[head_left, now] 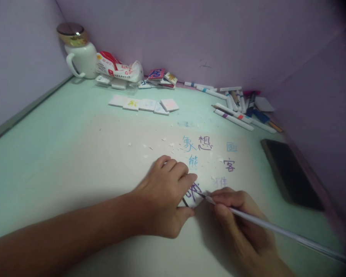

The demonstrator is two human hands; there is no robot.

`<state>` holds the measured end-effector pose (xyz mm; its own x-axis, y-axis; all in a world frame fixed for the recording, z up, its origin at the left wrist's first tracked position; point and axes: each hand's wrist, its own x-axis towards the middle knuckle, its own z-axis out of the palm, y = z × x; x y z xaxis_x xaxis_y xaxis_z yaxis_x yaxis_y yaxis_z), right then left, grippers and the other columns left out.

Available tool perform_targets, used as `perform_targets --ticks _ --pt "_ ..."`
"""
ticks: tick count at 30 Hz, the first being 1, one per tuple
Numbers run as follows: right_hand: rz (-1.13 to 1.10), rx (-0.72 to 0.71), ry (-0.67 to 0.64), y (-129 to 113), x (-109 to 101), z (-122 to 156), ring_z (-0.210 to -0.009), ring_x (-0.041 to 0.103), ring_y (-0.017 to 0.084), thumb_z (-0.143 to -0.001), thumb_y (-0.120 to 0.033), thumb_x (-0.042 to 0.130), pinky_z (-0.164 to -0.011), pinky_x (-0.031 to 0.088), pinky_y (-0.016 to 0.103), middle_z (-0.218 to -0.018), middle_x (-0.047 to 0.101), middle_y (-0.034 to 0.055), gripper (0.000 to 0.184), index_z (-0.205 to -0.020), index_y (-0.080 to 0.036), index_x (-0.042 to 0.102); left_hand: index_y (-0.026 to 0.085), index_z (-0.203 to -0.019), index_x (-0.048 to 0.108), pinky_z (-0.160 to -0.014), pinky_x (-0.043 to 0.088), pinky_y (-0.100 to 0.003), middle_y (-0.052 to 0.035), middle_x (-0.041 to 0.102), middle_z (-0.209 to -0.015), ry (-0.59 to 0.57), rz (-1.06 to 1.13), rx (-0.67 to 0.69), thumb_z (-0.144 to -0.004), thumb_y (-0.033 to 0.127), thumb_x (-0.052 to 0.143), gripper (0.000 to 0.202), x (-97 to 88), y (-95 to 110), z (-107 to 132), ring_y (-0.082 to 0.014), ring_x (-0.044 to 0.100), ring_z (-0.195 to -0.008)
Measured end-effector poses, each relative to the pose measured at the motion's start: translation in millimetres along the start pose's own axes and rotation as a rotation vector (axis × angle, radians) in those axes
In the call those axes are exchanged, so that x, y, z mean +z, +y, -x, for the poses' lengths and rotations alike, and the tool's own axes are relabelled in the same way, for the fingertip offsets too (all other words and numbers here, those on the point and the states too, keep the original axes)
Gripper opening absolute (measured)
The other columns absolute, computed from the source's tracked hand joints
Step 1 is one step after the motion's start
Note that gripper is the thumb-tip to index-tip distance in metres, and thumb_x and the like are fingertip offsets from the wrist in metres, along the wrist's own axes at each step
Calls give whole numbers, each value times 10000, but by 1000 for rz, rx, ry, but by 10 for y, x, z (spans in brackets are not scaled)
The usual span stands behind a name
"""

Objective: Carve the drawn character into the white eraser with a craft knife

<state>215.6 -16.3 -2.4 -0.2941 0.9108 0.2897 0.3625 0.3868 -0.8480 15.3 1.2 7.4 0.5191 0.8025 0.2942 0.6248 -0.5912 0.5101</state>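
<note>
My left hand (165, 196) is curled, its fingers pinching a small white tile (192, 192) that bears a purple character and lies on the pale green table (60, 146). My right hand (242, 223) grips a thin paintbrush (276, 229) like a pen. The brush tip touches the tile's right side. Blue and purple characters (205, 143) show on the table surface just beyond the tile.
A row of white tiles (144, 104) lies farther back. Behind it stand a white mug with a gold lid (80, 54), a plastic packet (118, 69) and more tiles (161, 77). Several paint tubes and markers (236, 109) lie at the back right. A black phone (291, 173) rests at right.
</note>
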Motion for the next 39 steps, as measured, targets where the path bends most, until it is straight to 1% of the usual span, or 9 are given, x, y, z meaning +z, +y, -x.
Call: perform_targets --ticks 3,5,7,10,14,19,25,32,39 --pt "-14 20 4 1 -1 13 -653 555 130 -922 -177 501 -535 451 223 -823 608 25 89 -939 -243 560 83 -1024 607 -870 386 -472 -112 544 -881 3 8 2 -733 264 622 343 -12 6 5 -250 470 -830" --pt "-35 85 19 -3 -11 22 -656 543 127 -933 -216 497 -548 447 225 -847 603 27 76 -927 -245 567 93 -1046 600 -871 393 -471 -115 551 -902 16 21 10 -701 209 600 365 -25 10 9 -250 479 -832" --pt "-77 169 50 -11 -22 27 -659 533 132 -940 -266 495 -547 437 231 -843 593 22 89 -898 -248 572 102 -1097 579 -883 398 -473 -123 562 -948 11 31 22 -654 139 561 445 -39 10 12 -257 491 -864" --pt "-139 214 65 -33 -27 26 -623 508 132 -939 -306 497 -499 395 228 -787 571 -1 104 -880 -260 569 74 -1185 526 -928 391 -485 -144 569 -1025 -12 62 57 -604 76 521 581 -49 -1 18 -276 502 -949" --pt "-140 253 40 -70 -36 13 -677 508 136 -949 -299 480 -561 406 242 -852 569 5 106 -888 -262 559 63 -1208 488 -962 387 -496 -166 562 -1100 19 124 75 -586 53 498 622 -26 -32 30 -290 508 -1016" --pt "-100 140 -124 -21 -118 -31 -702 497 132 -970 -255 449 -596 411 237 -856 552 6 98 -930 -262 538 93 -1185 485 -963 373 -481 -139 601 -1074 16 156 100 -582 46 467 605 -5 -56 26 -262 527 -988" --pt "-188 76 -239 67 -149 -122 -721 485 125 -996 -275 390 -620 397 234 -824 515 -11 130 -940 -265 507 82 -1163 517 -910 387 -429 -113 631 -993 -24 184 100 -587 22 452 583 -29 -75 -12 -241 531 -932" --pt "-218 61 -229 100 -94 -190 -702 491 108 -993 -271 410 -595 395 205 -815 523 -20 117 -937 -266 513 108 -1181 512 -892 387 -405 -81 623 -965 -93 221 74 -578 18 454 612 -61 -67 -24 -222 517 -896" --pt "-108 -21 -244 76 -96 -232 -675 500 93 -985 -245 420 -599 409 171 -779 541 -30 115 -915 -256 510 110 -1197 499 -891 387 -407 -93 605 -966 -52 197 77 -574 22 459 630 -39 -72 -14 -222 522 -883"
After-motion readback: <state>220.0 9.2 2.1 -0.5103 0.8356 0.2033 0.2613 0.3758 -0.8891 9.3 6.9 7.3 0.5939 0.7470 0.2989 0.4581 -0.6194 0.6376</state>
